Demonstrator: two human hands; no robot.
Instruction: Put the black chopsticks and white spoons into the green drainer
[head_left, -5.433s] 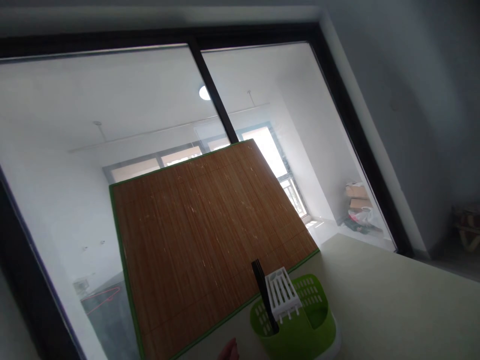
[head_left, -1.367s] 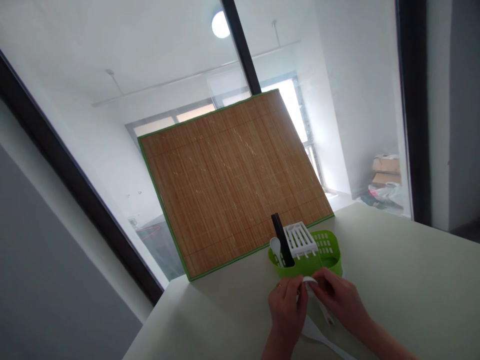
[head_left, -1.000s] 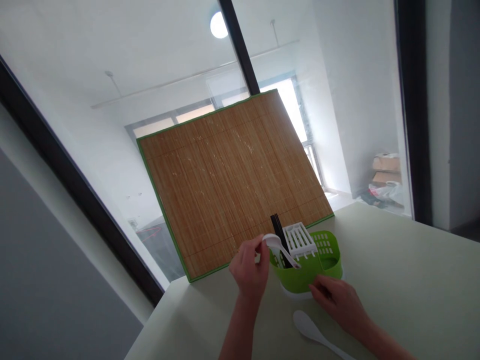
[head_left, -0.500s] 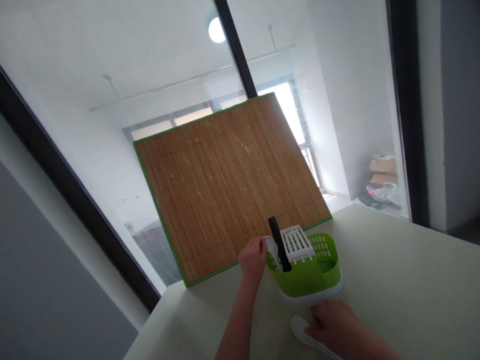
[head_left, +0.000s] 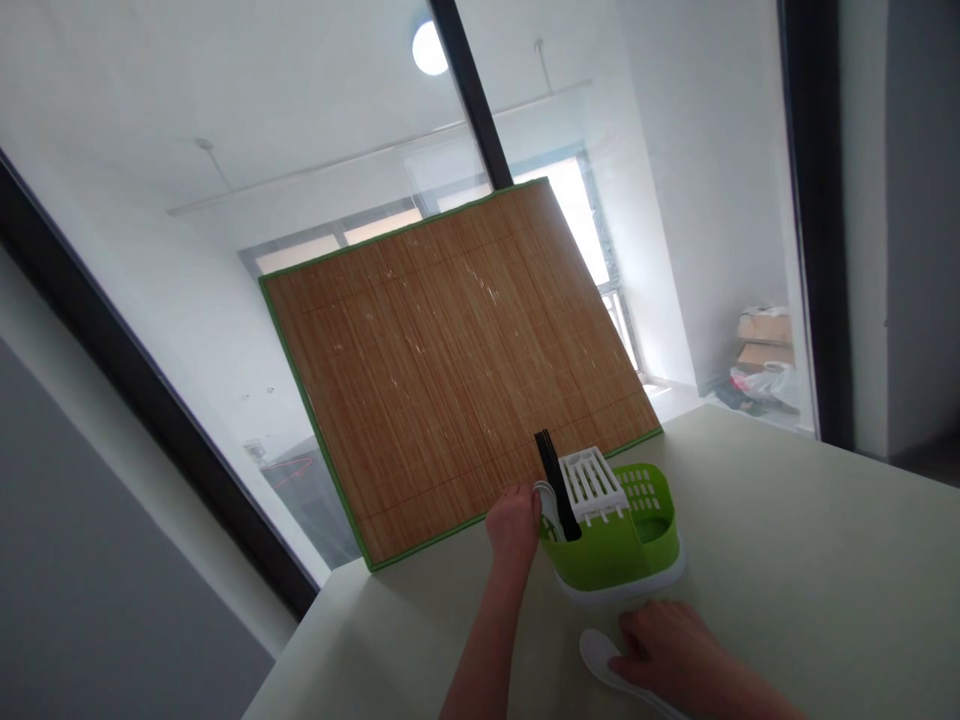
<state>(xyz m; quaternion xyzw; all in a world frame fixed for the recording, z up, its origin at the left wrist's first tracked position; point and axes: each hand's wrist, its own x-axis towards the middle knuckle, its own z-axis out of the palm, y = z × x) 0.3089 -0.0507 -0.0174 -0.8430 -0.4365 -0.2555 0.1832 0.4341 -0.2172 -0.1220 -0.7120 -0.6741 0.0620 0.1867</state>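
Note:
My left hand (head_left: 515, 524) is closed at the rim of a white spoon (head_left: 549, 508), which stands bowl up in the left end of a green cutlery holder (head_left: 609, 560). Beside that spoon, black chopsticks (head_left: 556, 480) lean up out of the same end. A white slotted piece (head_left: 592, 481) covers the holder's middle. Nearer to me, my right hand (head_left: 667, 642) rests low over the table, fingers closed on another white spoon (head_left: 598, 655). Its bowl points left, and part of its handle is behind the hand.
Behind the holder, a bamboo mat (head_left: 457, 370) with green edging leans against the glass. The pale table (head_left: 795, 560) stretches to the right. Through the glass, boxes and bags (head_left: 765, 360) lie on the right.
My left hand has shifted slightly right and down, and the spoon at it sits lower in the holder. My right hand and its spoon have hardly moved.

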